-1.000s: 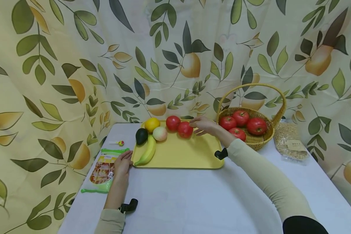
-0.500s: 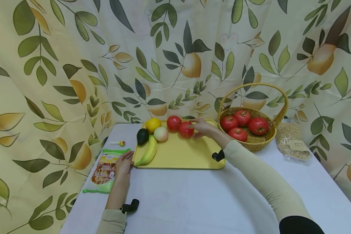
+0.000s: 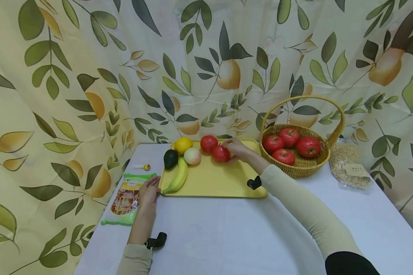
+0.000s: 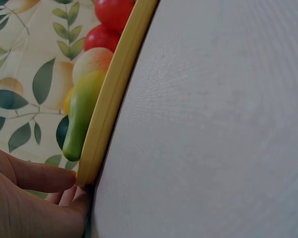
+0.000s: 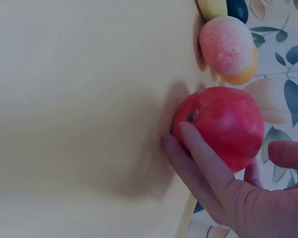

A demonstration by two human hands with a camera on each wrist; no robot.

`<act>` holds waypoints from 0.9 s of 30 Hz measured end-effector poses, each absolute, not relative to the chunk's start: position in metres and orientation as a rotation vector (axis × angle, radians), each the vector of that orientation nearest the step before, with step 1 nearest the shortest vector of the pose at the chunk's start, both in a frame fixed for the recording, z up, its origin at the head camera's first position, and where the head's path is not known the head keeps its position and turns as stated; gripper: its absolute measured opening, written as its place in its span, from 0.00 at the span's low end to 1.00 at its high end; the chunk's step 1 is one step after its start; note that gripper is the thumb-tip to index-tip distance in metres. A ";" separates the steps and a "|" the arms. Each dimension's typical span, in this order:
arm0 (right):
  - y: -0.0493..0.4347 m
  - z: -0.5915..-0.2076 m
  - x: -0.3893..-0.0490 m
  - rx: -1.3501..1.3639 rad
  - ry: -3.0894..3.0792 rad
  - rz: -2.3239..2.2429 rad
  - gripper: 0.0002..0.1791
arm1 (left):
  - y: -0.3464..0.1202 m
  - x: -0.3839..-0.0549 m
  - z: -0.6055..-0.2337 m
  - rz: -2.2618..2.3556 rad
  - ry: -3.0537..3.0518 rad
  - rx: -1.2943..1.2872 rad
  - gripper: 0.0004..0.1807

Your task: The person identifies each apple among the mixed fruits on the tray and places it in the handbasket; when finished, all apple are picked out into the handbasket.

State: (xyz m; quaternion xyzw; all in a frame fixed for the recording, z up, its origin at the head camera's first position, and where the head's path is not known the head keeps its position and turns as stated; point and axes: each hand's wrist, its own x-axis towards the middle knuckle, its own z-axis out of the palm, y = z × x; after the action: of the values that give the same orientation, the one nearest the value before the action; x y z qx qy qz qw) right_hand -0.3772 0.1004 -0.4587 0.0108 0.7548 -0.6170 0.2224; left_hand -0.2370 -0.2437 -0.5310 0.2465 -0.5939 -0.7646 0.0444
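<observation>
My left hand (image 3: 148,191) is at the yellow tray's left end. In the left wrist view its fingertips pinch the near corner of the tray (image 4: 92,153). My right hand (image 3: 236,149) is over the right side of a red apple (image 3: 221,154) on the tray. In the right wrist view two fairly straight fingers (image 5: 208,163) lie against the apple, another finger is partly hidden behind it, and one fingertip stands apart. Next to it are a second red apple (image 3: 208,143), a peach (image 3: 192,156), a lemon (image 3: 183,146), an avocado (image 3: 171,159) and a banana (image 3: 177,177).
A wicker basket (image 3: 301,171) with a tall handle and several red apples (image 3: 308,147) stands right of the tray. Behind it lies a bag of grains (image 3: 349,162). A green food packet (image 3: 125,200) and a lollipop (image 3: 145,167) lie to the left. A patterned curtain hangs behind.
My right hand has moved a little left and in from beside the nearer red apple, so its fingers now overlap it. The left hand keeps its place at the tray. The head view shifts slightly.
</observation>
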 end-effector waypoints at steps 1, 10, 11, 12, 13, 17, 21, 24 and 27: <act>0.100 -0.458 -0.377 0.023 2.110 -1.692 0.22 | -0.244 -0.237 -0.531 -2.334 -1.812 0.751 0.40; 0.095 -0.459 -0.370 -0.004 2.182 -1.504 0.20 | -0.244 -0.237 -0.531 -2.333 -1.796 0.720 0.41; 0.093 -0.459 -0.369 -0.008 2.183 -1.497 0.21 | -0.244 -0.237 -0.531 -2.331 -1.799 0.717 0.41; 0.091 -0.460 -0.368 -0.018 2.192 -1.489 0.22 | -0.244 -0.236 -0.531 -2.329 -1.805 0.716 0.41; 0.089 -0.460 -0.366 -0.030 2.206 -1.486 0.23 | -0.244 -0.236 -0.531 -2.327 -1.810 0.715 0.41; 0.078 -0.460 -0.361 -0.094 2.289 -1.455 0.26 | -0.243 -0.235 -0.530 -2.328 -1.817 0.721 0.40; 0.065 -0.457 -0.354 -0.168 2.355 -1.425 0.30 | -0.243 -0.235 -0.531 -2.334 -1.817 0.728 0.40; 0.056 -0.457 -0.350 -0.236 2.428 -1.404 0.32 | -0.243 -0.235 -0.531 -2.337 -1.814 0.725 0.40; 0.047 -0.459 -0.347 -0.306 2.529 -1.352 0.32 | -0.243 -0.236 -0.531 -2.338 -1.807 0.718 0.40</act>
State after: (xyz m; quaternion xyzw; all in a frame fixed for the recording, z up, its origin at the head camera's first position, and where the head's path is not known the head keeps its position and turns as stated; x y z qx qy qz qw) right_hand -0.3471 0.0470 -0.4591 -0.1054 0.8696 -0.4649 0.1285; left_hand -0.2358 -0.2431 -0.5310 0.2359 -0.5935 -0.7678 0.0502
